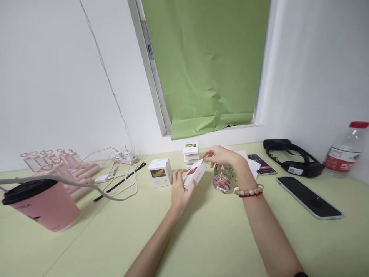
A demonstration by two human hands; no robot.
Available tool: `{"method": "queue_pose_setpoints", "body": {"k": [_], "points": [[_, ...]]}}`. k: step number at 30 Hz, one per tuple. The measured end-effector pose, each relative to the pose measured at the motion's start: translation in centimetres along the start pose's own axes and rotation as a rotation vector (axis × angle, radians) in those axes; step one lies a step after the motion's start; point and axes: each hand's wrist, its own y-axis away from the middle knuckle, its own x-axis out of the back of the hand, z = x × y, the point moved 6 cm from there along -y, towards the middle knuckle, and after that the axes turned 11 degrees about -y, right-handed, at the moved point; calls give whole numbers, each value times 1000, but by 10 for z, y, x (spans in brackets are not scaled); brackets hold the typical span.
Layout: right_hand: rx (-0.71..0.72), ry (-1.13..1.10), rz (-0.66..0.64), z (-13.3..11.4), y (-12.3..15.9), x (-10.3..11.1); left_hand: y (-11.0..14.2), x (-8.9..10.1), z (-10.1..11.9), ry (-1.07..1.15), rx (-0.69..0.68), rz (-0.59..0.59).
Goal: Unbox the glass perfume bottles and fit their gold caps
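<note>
While the left hand (180,194) has its fingers and thumb closed on the near end of a slim white box (195,174), the right hand (222,156) bends half-curled at the far end, contact unclear. The box's long axis slants away and rightward, between a square carton (160,172) and a glass jar (222,180).

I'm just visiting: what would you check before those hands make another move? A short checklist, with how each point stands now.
1. Box steadied: ok, the left hand holds the tilted white box.
2. Right hand touching the box's upper end: cannot tell.
3. Room around the right wrist: not ok, glassware sits close by.
4. Pink cup covered: ok, black lid on.
5. Water bottle capped: ok, red cap on.
</note>
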Motion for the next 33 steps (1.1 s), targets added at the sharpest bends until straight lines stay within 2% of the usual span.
{"method": "queue_pose_setpoints", "body": {"k": [3,7,10,13,17,20,22,23,25,26,27,30,33], "points": [[20,-9,-1,-2,6,5,1,2,6,-5,-111,12],[0,-55,101,1,26,28,6,4,17,-46,-304,19],[-8,-51,198,5,36,43,10,7,23,10,-416,30],[7,-33,211,4,37,44,14,13,29,90,-502,76],[84,-45,127,-7,33,31,13,23,29,76,-470,201],[98,-14,161,-7,30,31,10,26,24,1,-412,220],[13,30,192,5,29,36,8,25,21,-46,-380,213],[-76,53,177,16,29,38,8,23,19,-69,-367,208],[-326,78,90,46,33,38,7,18,17,-118,-342,195],[-484,88,-19,63,38,33,7,14,17,-143,-333,180],[-549,96,-58,76,42,32,7,9,16,-168,-325,159],[-555,84,-73,107,47,25,9,-5,17,-218,-301,86],[-503,51,-104,136,48,7,10,-15,14,-224,-265,26]]}}
